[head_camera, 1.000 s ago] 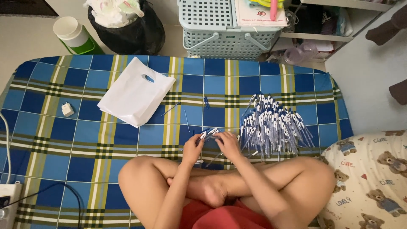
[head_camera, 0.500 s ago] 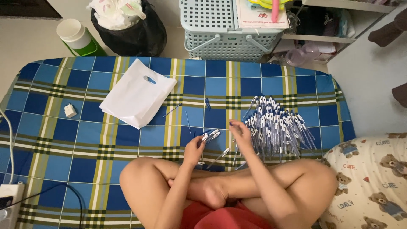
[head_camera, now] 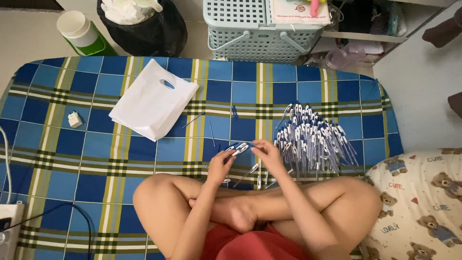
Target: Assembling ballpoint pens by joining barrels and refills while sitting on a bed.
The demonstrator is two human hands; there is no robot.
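I sit cross-legged on a blue, green and white checked mat [head_camera: 120, 159]. My left hand [head_camera: 220, 165] and my right hand [head_camera: 269, 153] meet over the mat, both gripping a small bunch of blue-and-white pens [head_camera: 238, 149]. A large heap of the same pens [head_camera: 313, 137] lies just right of my right hand. A few loose pens [head_camera: 255, 175] and thin blue refills [head_camera: 211, 132] lie on the mat near my hands.
A white plastic bag [head_camera: 151, 101] and a small white plug [head_camera: 74, 119] lie on the mat's left. Beyond the mat stand a grey lattice basket [head_camera: 250, 33], a black rubbish bag [head_camera: 149, 26] and a green-and-white container [head_camera: 79, 31]. A bear-print pillow [head_camera: 423, 192] lies at right.
My right hand swung out to the pen heap and came back to my left hand. The bunch of pens stays between both hands.
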